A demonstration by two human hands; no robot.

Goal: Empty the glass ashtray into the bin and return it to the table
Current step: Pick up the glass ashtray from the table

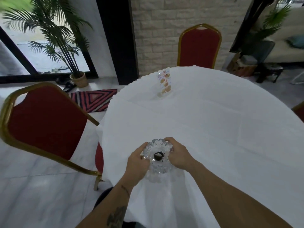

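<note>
Seemingly lifted, glass ashtray (158, 159) clasped by left hand (137, 163), right hand (180, 157), near table (213, 129) edge

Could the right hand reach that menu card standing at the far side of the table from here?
Probably not without leaning in. The right hand is on the glass ashtray at the near edge, with the left hand. The menu card stands far across the bare tablecloth; nothing blocks the way.

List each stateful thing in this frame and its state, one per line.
glass ashtray: upright near the table edge, dark debris inside, not emptied
left hand: gripping ashtray's left side
right hand: gripping ashtray's right side
menu card: standing upright
</note>
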